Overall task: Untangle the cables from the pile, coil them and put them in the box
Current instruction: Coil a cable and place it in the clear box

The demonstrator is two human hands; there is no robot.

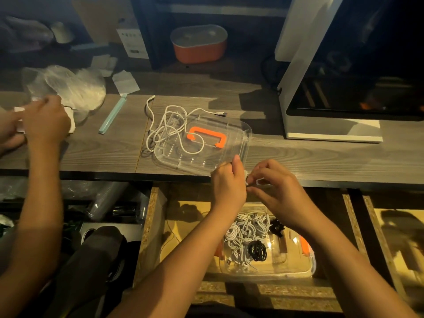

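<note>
Where the table edge crosses the lower centre of the frame, the left hand (227, 183) and right hand (278, 189) meet over a short white cable (247, 180). The left's fingers are curled about it with the thumb raised, and the right's fingertips pinch its end. Below them, in an open drawer (146, 226), the clear box (298, 269) holds white and black coils (243, 232). At centre, a loose white cable (160, 127) lies tangled on the table (91, 152), overlapping a clear lid (241, 134) with an orange handle. Another person's hands (46, 120) are at the left.
</note>
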